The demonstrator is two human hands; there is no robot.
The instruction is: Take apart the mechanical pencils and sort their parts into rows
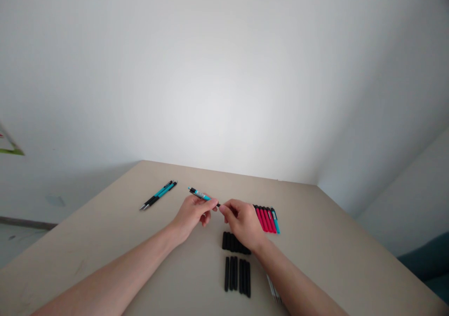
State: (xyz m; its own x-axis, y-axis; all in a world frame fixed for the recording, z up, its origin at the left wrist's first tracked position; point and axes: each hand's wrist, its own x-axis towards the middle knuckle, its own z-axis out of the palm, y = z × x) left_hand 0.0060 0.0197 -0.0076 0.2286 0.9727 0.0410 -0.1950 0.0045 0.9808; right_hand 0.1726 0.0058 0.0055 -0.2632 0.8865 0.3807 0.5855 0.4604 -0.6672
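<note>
My left hand point(194, 213) is closed around a blue pen barrel point(201, 194) with a black clip, held tilted above the table with its clicker end up and to the left. The fingers of my right hand point(243, 220) pinch the black front end of this pen, just right of my left fingertips. What exactly lies inside the right pinch is mostly hidden. Under and beside my right hand are a row of short black grips point(229, 242) and a row of red barrels point(267, 219), with one blue barrel point(275, 220) at its right end.
Two blue-and-black pens point(159, 195) lie side by side at the left of the beige table point(185, 274). Several longer black tubes point(231, 274) lie near the front. Thin refills point(272, 289) are partly hidden by my right forearm. A white wall point(224, 82) stands behind the table.
</note>
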